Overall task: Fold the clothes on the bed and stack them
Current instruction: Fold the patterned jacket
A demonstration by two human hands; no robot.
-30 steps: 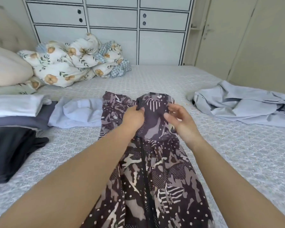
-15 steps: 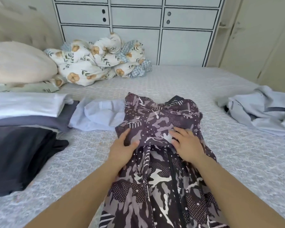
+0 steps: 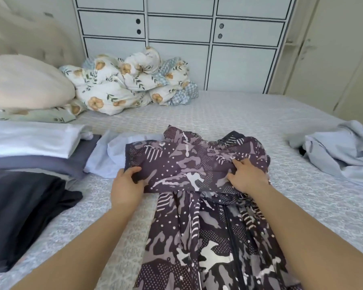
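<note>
A dark purple patterned jacket [image 3: 197, 206] with a front zip lies lengthwise on the bed [image 3: 239, 114], its top part folded across. My left hand [image 3: 127, 185] grips the left edge of that folded part, thumb on top. My right hand [image 3: 246, 176] presses on its right side with fingers bent into the cloth. A pale blue garment [image 3: 113, 158] lies partly under the jacket's far left corner. At the left stands a stack of folded clothes [image 3: 29, 147], white over grey-blue. A black garment [image 3: 19, 212] lies in front of it.
A crumpled light grey-blue garment [image 3: 340, 151] lies at the right edge of the bed. A floral duvet [image 3: 130, 84] is bunched at the far side, next to a beige pillow [image 3: 23, 84]. White cabinets [image 3: 176, 38] stand behind the bed.
The jacket's top has been laid down and folded across. My hands moved apart, the left to the fold's left edge and the right to its right side. The camera shifted left.
</note>
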